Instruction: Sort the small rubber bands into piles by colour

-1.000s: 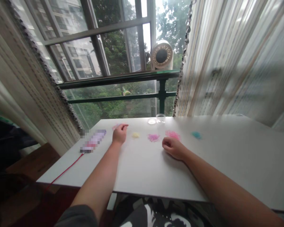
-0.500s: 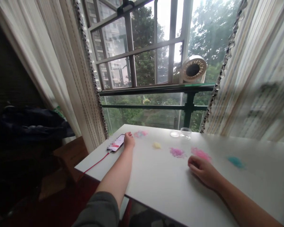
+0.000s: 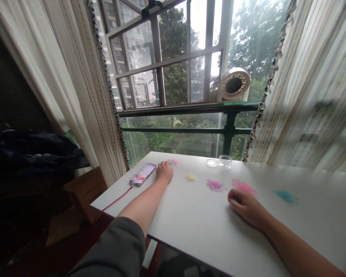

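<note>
My left hand rests on the white table with its fingers at the near left edge of a mixed pink and blue pile; what its fingertips touch is hidden. Left of it lies a phone with a red cable. My right hand lies curled on the table, closed, just in front of a pink pile; nothing shows in it. Between the hands are a small yellow pile and a purple pile. A teal pile lies to the right.
A clear round container and a clear lid stand at the table's back edge. Beyond are a green railing, a window and a white round fan. Curtains hang at both sides. A wooden stool is at the left.
My left hand has moved right, away from the phone and onto the edge of the pink and blue pile, its fingers less curled. My right hand has stayed in place.
</note>
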`<act>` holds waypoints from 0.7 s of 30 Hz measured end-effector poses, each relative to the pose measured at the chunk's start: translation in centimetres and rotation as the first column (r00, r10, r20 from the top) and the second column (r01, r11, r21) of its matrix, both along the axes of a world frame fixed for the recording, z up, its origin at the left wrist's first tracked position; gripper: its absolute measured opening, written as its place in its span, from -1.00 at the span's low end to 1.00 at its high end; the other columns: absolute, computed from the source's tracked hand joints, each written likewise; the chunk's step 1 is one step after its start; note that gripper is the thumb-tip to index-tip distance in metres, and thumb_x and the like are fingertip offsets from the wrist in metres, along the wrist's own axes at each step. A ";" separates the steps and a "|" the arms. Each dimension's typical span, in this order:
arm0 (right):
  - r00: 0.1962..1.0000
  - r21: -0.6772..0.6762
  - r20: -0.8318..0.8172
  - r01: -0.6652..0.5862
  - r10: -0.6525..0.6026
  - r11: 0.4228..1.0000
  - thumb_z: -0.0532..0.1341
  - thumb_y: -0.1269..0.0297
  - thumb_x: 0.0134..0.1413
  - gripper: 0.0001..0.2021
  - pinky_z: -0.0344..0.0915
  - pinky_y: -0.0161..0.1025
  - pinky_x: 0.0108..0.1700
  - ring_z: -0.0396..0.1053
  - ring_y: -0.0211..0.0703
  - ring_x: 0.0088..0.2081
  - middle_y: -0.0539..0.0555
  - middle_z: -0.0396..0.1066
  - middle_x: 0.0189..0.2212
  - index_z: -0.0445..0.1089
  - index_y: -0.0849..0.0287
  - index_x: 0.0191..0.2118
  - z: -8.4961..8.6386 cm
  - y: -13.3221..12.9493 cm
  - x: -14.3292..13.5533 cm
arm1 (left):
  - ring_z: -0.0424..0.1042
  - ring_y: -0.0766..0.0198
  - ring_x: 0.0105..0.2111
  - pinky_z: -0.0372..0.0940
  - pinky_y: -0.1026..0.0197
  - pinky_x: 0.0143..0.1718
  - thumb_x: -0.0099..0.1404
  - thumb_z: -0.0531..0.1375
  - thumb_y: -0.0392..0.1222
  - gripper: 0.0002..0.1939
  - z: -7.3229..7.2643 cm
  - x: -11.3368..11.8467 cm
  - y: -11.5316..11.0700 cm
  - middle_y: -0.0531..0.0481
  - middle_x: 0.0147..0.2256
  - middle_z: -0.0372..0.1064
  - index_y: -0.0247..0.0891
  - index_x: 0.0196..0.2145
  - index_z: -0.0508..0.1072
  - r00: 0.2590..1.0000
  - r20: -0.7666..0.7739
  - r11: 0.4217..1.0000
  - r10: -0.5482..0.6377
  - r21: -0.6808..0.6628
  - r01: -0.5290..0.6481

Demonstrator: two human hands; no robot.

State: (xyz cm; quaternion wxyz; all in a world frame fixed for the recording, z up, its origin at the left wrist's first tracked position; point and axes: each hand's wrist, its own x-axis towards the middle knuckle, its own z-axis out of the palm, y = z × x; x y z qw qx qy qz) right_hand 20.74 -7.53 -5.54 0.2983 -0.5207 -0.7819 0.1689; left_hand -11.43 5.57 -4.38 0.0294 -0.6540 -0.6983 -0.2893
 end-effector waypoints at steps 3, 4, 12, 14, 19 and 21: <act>1.000 0.001 -0.005 -0.001 0.001 1.000 0.03 0.31 -0.03 -0.90 0.09 -0.25 -0.42 0.17 -0.19 -0.49 -0.04 0.19 -0.58 0.20 0.15 -0.50 0.1 0.0 0.0 | 0.17 -0.01 0.04 0.07 0.01 0.00 0.19 0.06 -0.20 -0.67 0.1 0.0 -0.1 -0.20 0.00 0.27 -0.24 -0.07 0.33 1.000 -0.027 1.000 0.006 -0.006 -0.007; 1.000 0.000 -0.007 -0.002 0.002 1.000 0.03 0.31 -0.02 -0.90 0.09 -0.25 -0.43 0.17 -0.20 -0.49 -0.04 0.19 -0.58 0.20 0.15 -0.49 0.1 0.0 -0.1 | 0.18 -0.02 0.03 0.08 0.01 -0.01 0.19 0.06 -0.20 -0.67 0.1 0.0 -0.1 -0.21 0.00 0.27 -0.24 -0.07 0.33 0.999 -0.031 1.000 0.013 -0.012 -0.014; 1.000 -0.011 -0.011 -0.010 0.010 1.000 0.04 0.32 -0.03 -0.90 0.06 -0.27 -0.44 0.15 -0.21 -0.51 -0.05 0.17 -0.61 0.19 0.16 -0.50 0.2 -0.1 -0.1 | 0.28 0.03 -0.03 0.15 0.05 -0.07 0.19 0.07 -0.21 -0.56 -0.2 -0.5 0.6 -0.16 -0.06 0.37 -0.24 0.05 0.20 0.996 0.008 0.993 0.089 -0.076 -0.089; 1.000 -0.013 -0.011 -0.008 0.008 1.000 0.03 0.31 -0.02 -0.90 0.07 -0.27 -0.44 0.15 -0.22 -0.51 -0.05 0.17 -0.60 0.19 0.16 -0.50 0.3 -0.1 -0.1 | 0.28 0.06 -0.04 0.15 0.08 -0.07 0.20 0.05 -0.24 -0.56 -0.2 -0.6 0.7 -0.14 -0.06 0.38 -0.23 0.06 0.20 0.996 0.014 0.992 0.093 -0.081 -0.092; 1.000 -0.014 -0.009 -0.004 0.004 1.000 0.04 0.30 -0.02 -0.89 0.07 -0.27 -0.44 0.16 -0.21 -0.50 -0.04 0.20 -0.59 0.22 0.17 -0.48 0.3 -0.2 -0.1 | 0.29 0.07 -0.04 0.16 0.11 -0.08 0.23 0.01 -0.27 -0.61 -0.3 -0.8 0.8 -0.10 -0.04 0.37 -0.16 0.02 0.30 0.995 0.024 0.992 0.093 -0.082 -0.091; 1.000 -0.013 -0.008 -0.002 0.001 1.000 0.04 0.31 -0.03 -0.90 0.08 -0.27 -0.44 0.17 -0.21 -0.49 -0.04 0.21 -0.59 0.23 0.17 -0.48 0.3 -0.1 -0.1 | 0.30 0.07 -0.04 0.17 0.12 -0.09 0.24 0.00 -0.26 -0.64 -0.3 -0.9 0.9 -0.10 -0.03 0.37 -0.15 -0.02 0.36 0.995 0.027 0.992 0.098 -0.080 -0.095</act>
